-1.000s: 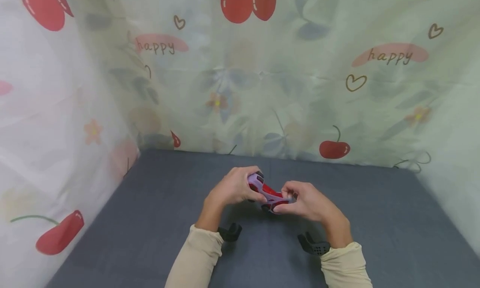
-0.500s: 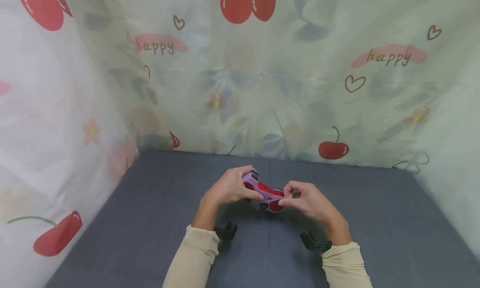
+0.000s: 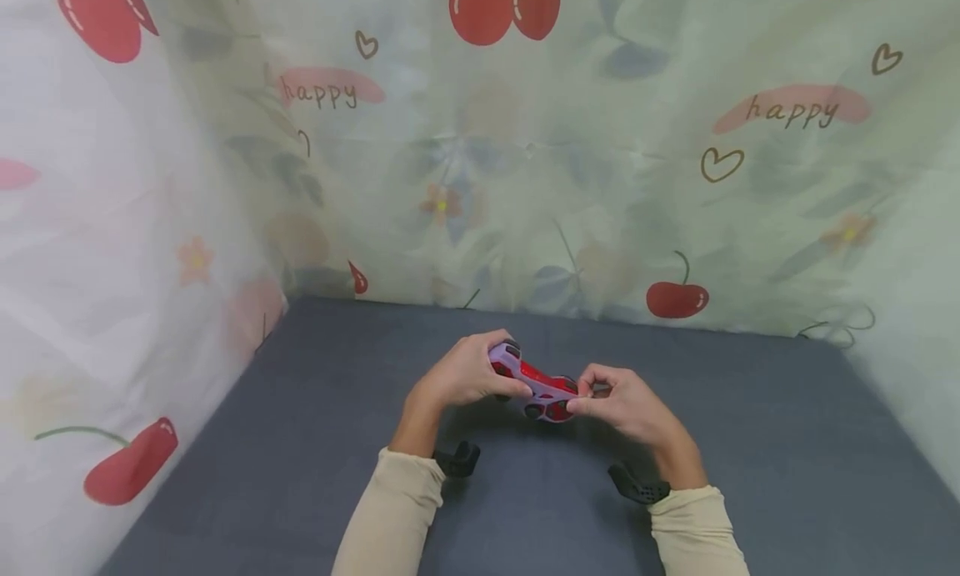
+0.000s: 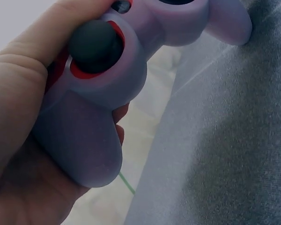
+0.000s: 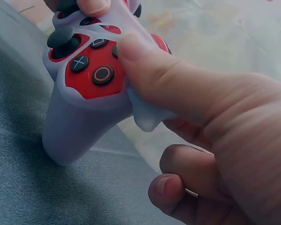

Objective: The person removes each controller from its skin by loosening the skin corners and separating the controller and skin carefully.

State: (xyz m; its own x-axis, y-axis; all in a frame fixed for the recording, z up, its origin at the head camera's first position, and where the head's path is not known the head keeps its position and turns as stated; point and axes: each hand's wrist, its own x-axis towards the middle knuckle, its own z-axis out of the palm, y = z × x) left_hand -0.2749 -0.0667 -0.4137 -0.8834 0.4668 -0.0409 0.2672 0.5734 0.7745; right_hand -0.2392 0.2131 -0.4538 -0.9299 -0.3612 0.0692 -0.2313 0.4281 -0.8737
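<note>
Both hands are on the game controller [image 3: 534, 382], which I hold above the grey desk [image 3: 300, 409], a little in front of the cherry-printed curtain [image 3: 525, 184]. My left hand [image 3: 467, 374] is wrapped around one grip of the controller, fingers curled behind it; in the left wrist view the lilac silicone cover [image 4: 84, 136] already sits fully over that grip and around the black stick [image 4: 94, 45]. My right hand [image 3: 622, 401] pinches a loose edge of the cover between thumb and forefinger, beside the red face with its round buttons [image 5: 91, 68]. I judge the fitting of the cover as mostly done: one side is seated, and this flap near the right grip is left to pull into place. Whether the back is seated I cannot tell.
</note>
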